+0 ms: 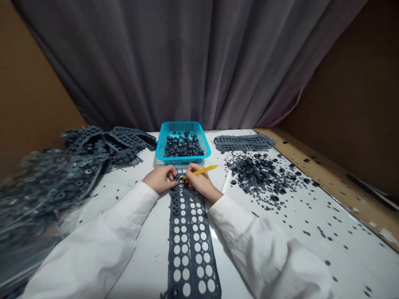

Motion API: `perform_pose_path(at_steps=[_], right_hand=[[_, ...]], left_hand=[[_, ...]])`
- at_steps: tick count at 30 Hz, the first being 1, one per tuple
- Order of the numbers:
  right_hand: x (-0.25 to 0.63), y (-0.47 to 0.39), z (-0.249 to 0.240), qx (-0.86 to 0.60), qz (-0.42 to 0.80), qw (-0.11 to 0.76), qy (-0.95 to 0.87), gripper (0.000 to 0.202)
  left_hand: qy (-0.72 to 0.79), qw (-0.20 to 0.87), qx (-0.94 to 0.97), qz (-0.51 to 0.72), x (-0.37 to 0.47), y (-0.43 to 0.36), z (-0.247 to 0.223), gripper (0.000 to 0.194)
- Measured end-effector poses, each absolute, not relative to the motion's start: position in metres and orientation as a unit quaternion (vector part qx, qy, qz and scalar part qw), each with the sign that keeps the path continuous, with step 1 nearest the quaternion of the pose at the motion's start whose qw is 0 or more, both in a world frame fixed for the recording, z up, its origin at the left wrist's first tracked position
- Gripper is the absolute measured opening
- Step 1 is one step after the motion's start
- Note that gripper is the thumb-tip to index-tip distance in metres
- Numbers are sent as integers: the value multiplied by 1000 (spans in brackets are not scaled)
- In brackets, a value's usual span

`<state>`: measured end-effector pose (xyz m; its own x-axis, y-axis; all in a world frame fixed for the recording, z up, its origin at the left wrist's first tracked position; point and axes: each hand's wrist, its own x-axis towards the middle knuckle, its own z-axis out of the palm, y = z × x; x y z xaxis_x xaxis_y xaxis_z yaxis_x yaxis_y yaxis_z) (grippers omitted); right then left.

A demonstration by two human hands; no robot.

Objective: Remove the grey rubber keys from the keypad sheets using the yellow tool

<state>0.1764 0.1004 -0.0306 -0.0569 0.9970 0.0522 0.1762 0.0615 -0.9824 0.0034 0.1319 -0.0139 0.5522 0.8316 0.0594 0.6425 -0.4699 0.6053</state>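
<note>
A dark rubber sheet [188, 249] with rows of round holes lies lengthwise on the white table in front of me. Several ring-shaped rubber pieces [176, 203] still sit along its left row. My left hand [161, 178] has thumb and fingers curled at the sheet's far left edge, gripping it there. In my right hand [199, 181] is a slim yellow pen-like tool [205, 170], its tip pointing left at a hole near the sheet's far end. What exactly the tip touches is too small to make out.
Just beyond my hands stands a blue basket [183, 159] of small dark rubber pieces. On the right are a white stick [226, 181], a pile of black bits [258, 172] and another sheet [245, 142]. Leftward lie a clear bag [62, 182] of rings and heaped sheets [124, 139].
</note>
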Motion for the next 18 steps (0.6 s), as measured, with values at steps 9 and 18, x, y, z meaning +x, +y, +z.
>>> perform_pose_path(at_steps=[9,18], right_hand=[[176,96,-27,-495,462,445,-586,13],[174,97,-26,-490,425,445,-618,16]], left_hand=[[418,239,862,158,6,128,-4,16],[387,52,919,60,14,117,11,20]])
